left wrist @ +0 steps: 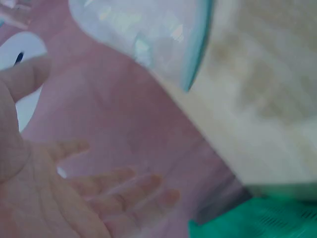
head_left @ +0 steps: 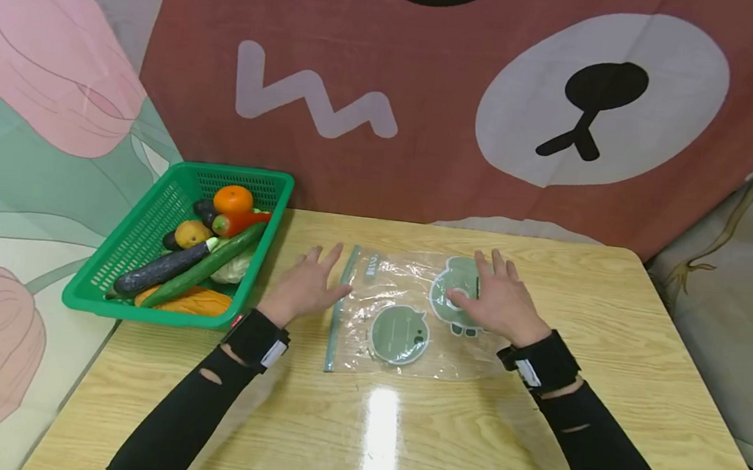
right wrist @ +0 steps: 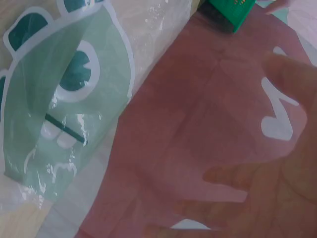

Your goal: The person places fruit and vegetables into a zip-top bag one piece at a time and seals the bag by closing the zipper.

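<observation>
A clear plastic zip bag (head_left: 356, 339) with green cartoon prints lies flat on the table, its blue-green zip edge toward the left. My left hand (head_left: 303, 287), fingers spread, hovers by that zip edge and holds nothing. Over the right part of the bag is my right hand (head_left: 502, 302), also spread and holding nothing. The left wrist view shows the left palm (left wrist: 54, 193) and the corner of the bag (left wrist: 168, 29). In the right wrist view, the right palm (right wrist: 277, 183) faces the printed bag (right wrist: 64, 106), with a gap between them.
A green basket (head_left: 282, 203) stands at the table's back left, close to my left hand. It holds an orange (head_left: 233, 199), a red pepper (head_left: 241, 222), a cucumber (head_left: 210, 264), an eggplant (head_left: 162, 269) and other produce. A printed cloth (head_left: 423, 171) hangs behind the wooden table (head_left: 304, 425).
</observation>
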Demonstrator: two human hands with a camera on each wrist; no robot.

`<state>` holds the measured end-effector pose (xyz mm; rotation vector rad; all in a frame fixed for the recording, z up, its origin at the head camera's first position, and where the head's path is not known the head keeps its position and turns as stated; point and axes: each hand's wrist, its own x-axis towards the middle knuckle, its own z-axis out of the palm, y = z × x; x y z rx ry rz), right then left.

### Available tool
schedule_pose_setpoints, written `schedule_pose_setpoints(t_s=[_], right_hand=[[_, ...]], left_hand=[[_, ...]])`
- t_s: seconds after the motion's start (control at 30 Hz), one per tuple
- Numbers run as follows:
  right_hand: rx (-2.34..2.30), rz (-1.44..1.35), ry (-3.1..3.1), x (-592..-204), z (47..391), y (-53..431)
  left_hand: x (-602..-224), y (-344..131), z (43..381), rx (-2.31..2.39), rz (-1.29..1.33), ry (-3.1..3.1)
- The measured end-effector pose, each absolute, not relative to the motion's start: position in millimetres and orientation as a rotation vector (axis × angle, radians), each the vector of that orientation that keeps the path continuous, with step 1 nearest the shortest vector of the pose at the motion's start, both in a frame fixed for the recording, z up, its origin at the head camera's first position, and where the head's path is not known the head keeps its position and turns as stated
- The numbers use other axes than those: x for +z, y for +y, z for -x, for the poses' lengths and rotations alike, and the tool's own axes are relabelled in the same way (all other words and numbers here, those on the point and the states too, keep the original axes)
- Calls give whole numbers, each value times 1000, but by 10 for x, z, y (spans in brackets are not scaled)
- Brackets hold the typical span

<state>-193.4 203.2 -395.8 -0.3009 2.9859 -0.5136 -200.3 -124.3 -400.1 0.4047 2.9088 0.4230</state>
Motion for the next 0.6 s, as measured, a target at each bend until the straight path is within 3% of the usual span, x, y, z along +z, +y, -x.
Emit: schedule_pose_setpoints(t_s=[0.27,0.6], right_hand=[[-385,493,2876,-4080,1863,1922],[-269,563,2790,-4311,1773,1835]], left_hand=[[-4244,-1209,2045,488,-359,2806],[-4443,-1174,2051,894,-332,2591]])
